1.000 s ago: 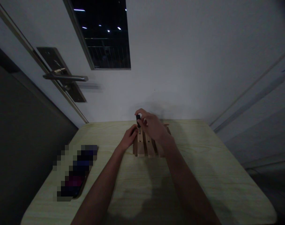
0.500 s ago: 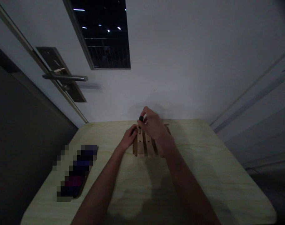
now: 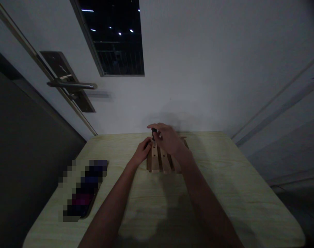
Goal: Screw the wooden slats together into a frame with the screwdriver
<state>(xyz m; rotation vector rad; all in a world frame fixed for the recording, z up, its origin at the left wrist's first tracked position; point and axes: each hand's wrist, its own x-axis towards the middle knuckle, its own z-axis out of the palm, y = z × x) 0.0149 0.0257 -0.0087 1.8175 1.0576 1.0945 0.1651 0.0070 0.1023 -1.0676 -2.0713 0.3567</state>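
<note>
A small slatted wooden piece (image 3: 155, 166) lies on the table near its back edge, with pale slats that have round holes and darker strips between them. My left hand (image 3: 143, 151) grips its left side, fingers curled at the far left corner. Over the left pale slat stands a short black-handled screwdriver (image 3: 154, 135), upright, its shiny shaft pointing down at the slat. My right hand (image 3: 170, 140) has the handle between thumb and fingers, with one finger stretched across above its top. That hand covers the right back part of the wooden piece. Whether a screw sits under the tip is too small to tell.
The pale wood-grain table (image 3: 211, 193) meets a white door with a lever handle (image 3: 79, 85) and a dark window (image 3: 118, 38). A phone-like slab (image 3: 88, 193), partly pixelated, lies on the table at the left.
My right hand's fingers have shifted on the screwdriver: a finger that was bent beside the handle now reaches out flat above it. My left hand and the wooden piece stay in place.
</note>
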